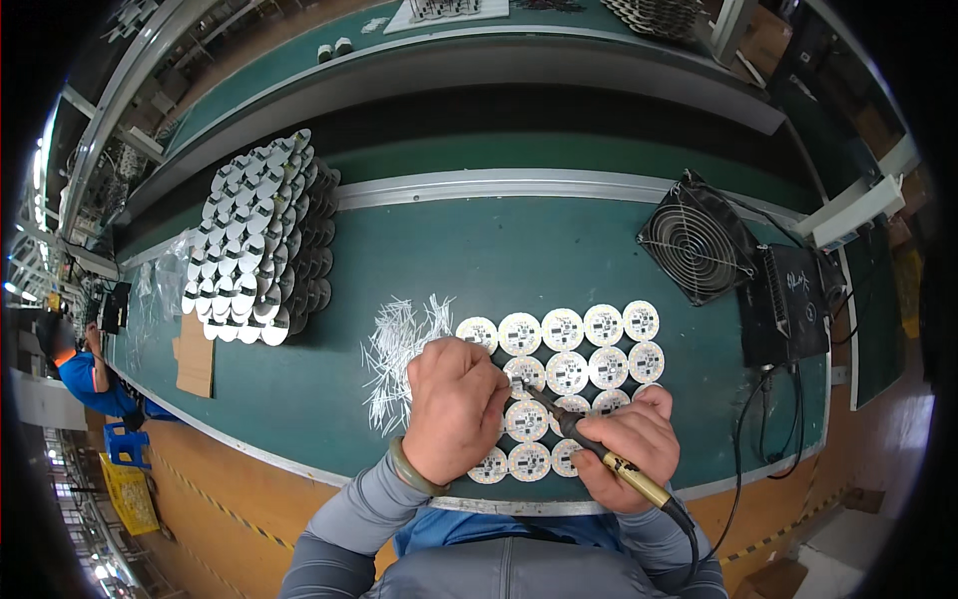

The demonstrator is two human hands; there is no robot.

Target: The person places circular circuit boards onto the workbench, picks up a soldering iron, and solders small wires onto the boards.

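Note:
Round white circuit boards [567,372] lie in rows on the green table [559,245] before me. My right hand [639,447] is closed around a soldering iron [637,481] with a gold and black handle. Its tip points up and left to a board [524,373] in the second row. Beside that tip, my left hand [454,404] is closed in a pinch over the board's left edge. Whatever sits between its fingers is hidden. A loose heap of thin white wires [391,361] spreads just left of my left hand.
Tall stacks of round white pieces with black parts [244,245] stand back left, a cardboard piece [195,361] below them. At right sit a black fan [696,250] and a dark box [793,304] with hanging cables. Another person [88,384] is far left, near a blue stool [126,445].

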